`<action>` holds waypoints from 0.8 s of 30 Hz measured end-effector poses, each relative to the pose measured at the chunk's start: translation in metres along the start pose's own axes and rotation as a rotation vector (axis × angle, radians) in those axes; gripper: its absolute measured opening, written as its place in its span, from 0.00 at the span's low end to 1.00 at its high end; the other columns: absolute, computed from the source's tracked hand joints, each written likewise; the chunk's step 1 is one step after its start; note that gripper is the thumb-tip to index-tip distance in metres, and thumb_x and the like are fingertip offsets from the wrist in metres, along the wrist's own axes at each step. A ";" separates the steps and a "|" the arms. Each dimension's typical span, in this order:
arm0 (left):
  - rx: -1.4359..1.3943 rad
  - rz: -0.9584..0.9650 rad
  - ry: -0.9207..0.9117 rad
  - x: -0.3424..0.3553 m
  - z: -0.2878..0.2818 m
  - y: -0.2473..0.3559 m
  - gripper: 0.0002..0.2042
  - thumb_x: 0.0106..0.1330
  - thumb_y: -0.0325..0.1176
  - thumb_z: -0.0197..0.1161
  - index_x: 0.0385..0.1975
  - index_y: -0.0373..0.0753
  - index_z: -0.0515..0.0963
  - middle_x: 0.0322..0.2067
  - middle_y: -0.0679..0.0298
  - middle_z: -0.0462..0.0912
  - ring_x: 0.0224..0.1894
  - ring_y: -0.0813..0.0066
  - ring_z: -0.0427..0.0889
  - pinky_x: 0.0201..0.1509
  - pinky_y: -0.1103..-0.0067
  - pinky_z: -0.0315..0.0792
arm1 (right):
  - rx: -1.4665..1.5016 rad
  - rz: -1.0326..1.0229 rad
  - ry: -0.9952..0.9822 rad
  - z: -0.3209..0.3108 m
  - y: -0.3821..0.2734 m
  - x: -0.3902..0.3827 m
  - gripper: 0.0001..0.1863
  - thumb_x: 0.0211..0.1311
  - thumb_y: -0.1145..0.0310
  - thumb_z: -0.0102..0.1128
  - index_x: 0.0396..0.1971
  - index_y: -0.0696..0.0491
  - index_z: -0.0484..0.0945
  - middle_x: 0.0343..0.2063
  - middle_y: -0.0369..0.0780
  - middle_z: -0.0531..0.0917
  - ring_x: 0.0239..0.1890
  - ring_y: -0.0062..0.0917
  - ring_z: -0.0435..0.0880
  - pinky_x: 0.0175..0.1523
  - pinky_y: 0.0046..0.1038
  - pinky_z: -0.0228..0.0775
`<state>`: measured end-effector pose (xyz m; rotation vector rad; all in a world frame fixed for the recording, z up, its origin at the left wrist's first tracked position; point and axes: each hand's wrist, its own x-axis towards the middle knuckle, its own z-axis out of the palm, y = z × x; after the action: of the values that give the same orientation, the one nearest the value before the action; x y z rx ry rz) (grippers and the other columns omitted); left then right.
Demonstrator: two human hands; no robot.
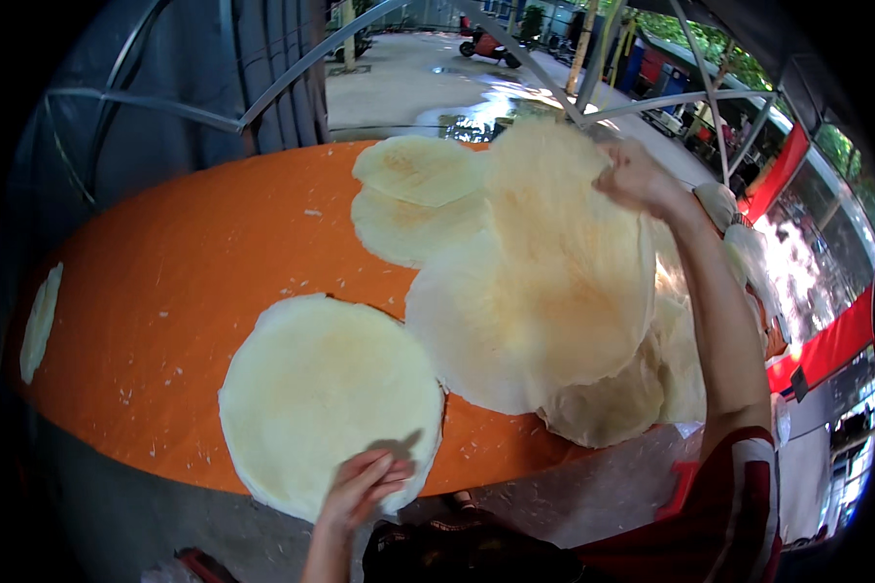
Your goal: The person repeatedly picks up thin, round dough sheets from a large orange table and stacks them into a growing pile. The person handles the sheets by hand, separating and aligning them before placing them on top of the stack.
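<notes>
My right hand [642, 180] is raised at the far right, its fingers closed on the edge of a large, thin, pale flatbread [574, 262]. This sheet hangs down toward me, browned in patches and slightly blurred. Close to my body, my left hand [365, 486] hovers over the near edge of a round, pale flatbread [326, 389], casting a shadow on it. Its fingers are curled together, and nothing shows between them. The round flatbread overhangs the table's front edge a little.
Two overlapping flatbreads [413, 223] lie at the back of the orange-covered table [185, 291]. More sheets [608, 403] are under the raised one at right. A folded piece [41, 321] rests at the far left. Metal frame bars [311, 63] stand behind the table.
</notes>
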<state>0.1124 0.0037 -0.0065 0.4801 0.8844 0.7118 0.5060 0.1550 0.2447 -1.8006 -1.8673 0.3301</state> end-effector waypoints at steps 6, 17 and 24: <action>-0.526 -0.307 -0.350 0.115 0.090 -0.050 0.33 0.53 0.51 0.59 0.50 0.32 0.58 0.53 0.47 0.59 0.57 0.51 0.58 0.58 0.57 0.57 | 0.645 0.179 0.087 -0.116 -0.009 -0.026 0.12 0.39 0.75 0.54 0.29 0.63 0.75 0.24 0.43 0.79 0.23 0.26 0.80 0.31 0.27 0.74; -0.071 0.434 -0.012 0.165 0.058 0.055 0.13 0.50 0.24 0.60 0.37 0.36 0.74 0.33 0.62 0.79 0.34 0.73 0.78 0.41 0.77 0.72 | 0.099 0.500 0.109 -0.111 0.172 -0.062 0.20 0.36 0.77 0.56 0.36 0.64 0.70 0.23 0.41 0.76 0.25 0.23 0.77 0.27 0.24 0.69; 0.744 0.934 0.176 0.044 0.103 0.244 0.11 0.48 0.28 0.56 0.32 0.32 0.74 0.26 0.63 0.77 0.24 0.81 0.75 0.26 0.84 0.70 | 0.219 0.413 -0.082 -0.052 0.121 -0.045 0.18 0.37 0.76 0.56 0.34 0.63 0.72 0.27 0.40 0.76 0.25 0.23 0.76 0.29 0.22 0.68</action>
<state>0.1290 0.1920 0.1846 1.5728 1.0742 1.2748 0.6353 0.1121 0.2169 -2.0293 -1.4309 0.7369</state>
